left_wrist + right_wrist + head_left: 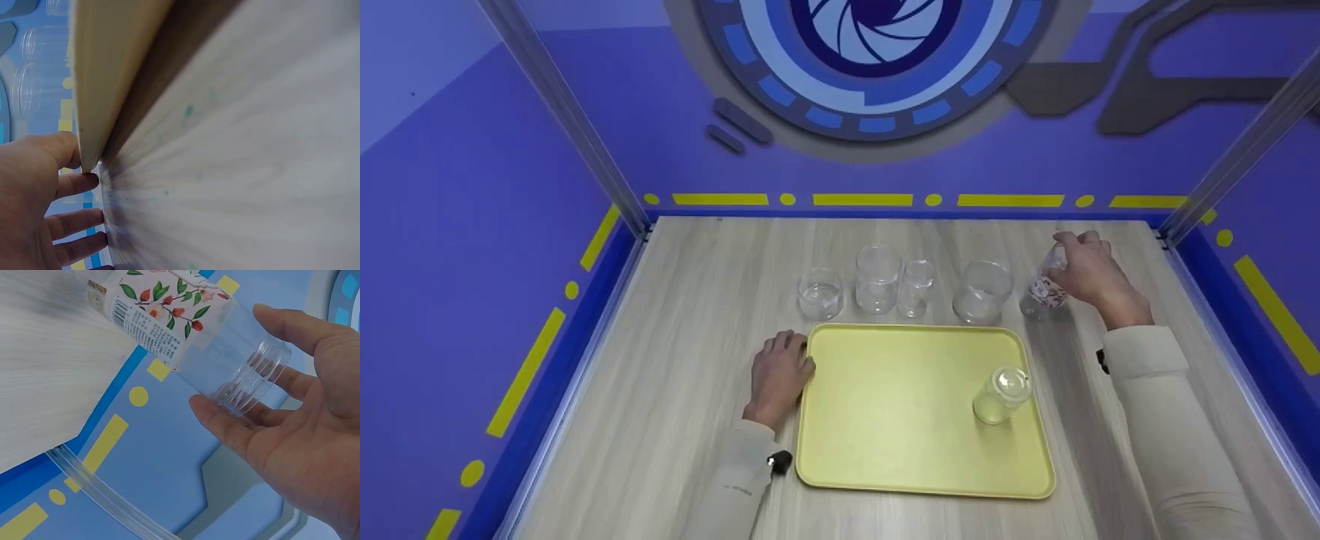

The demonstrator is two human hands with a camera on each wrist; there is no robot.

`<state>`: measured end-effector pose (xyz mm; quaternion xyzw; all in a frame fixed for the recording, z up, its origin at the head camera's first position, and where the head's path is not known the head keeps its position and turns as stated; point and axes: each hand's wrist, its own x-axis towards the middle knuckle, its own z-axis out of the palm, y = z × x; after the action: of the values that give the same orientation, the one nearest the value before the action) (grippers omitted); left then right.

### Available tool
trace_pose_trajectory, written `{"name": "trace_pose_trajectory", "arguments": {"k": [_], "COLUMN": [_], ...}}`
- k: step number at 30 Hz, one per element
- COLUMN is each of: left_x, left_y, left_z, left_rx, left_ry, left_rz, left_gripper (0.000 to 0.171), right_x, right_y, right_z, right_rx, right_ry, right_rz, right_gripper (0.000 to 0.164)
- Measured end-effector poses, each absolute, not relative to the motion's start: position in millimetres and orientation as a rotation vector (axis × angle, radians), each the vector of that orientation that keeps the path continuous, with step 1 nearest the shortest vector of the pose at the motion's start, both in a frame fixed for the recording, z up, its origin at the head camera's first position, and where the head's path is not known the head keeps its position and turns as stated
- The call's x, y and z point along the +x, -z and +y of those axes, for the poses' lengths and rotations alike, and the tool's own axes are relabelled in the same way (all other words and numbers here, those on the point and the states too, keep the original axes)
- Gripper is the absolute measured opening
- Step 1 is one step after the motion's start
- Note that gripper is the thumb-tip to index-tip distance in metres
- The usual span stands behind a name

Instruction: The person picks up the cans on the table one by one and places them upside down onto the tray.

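Bottle [1045,291], clear, floral-labelled, one, tilted, far right of scene
Right hand [1099,274]: thumb and fingers clamped around the bottle's threaded neck; whether the base touches the wood-grain table [697,300] cannot be told; left hand [778,375]: fingers apart, touching the left rim of the yellow tray [900,412], which lies flat; clear vessel [997,401], one, upright on the tray near its right edge; beyond the tray's far edge, left to right: short glass [820,295], taller glass [877,281], slim glass [916,291] just beside it, wide glass [982,292] set apart, between slim glass and bottle
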<state>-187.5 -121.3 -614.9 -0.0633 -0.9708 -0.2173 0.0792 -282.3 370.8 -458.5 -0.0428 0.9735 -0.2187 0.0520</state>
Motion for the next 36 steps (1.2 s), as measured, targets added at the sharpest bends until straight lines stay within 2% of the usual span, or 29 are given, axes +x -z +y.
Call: {"name": "trace_pose_trajectory", "arguments": {"k": [36], "left_x": [-188.1], "left_y": [615.7], "left_z": [-121.2], "left_rx": [-0.177], "left_ry": [0.62], "left_rz": [-2.922], "left_gripper": [0.032], "right_x": [-257.0], "right_y": [462.1], "right_z": [367.8], "right_rx": [-0.071], "right_ry": [0.85], "right_rz": [3.148], "right_gripper": [0.067]}}
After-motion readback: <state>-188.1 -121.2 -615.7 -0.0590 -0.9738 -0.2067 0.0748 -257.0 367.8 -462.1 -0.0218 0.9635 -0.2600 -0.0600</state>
